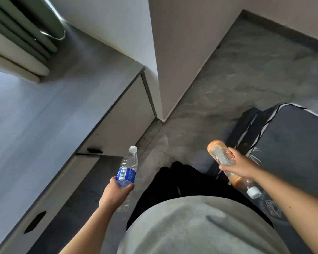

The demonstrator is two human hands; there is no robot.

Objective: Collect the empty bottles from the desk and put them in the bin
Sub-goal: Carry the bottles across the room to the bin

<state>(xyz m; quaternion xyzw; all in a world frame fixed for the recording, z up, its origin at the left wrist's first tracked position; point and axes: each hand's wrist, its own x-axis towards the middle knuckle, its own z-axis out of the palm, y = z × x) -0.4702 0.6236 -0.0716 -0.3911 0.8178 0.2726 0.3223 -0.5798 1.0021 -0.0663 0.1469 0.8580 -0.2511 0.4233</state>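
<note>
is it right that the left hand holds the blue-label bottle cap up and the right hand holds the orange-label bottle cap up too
Not quite. The head view shows the left hand holding the blue-label bottle with its cap pointing up and away, as you say. The right hand holds the orange-label bottle the other way round: its white cap points down, towards the person.

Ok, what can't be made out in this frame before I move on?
- Bin: nowhere in the head view.
- Blue-label bottle: base hidden by the left hand.
- Orange-label bottle: middle covered by the right hand; label blurred.
- Desk: cut off at the left edge.
</note>
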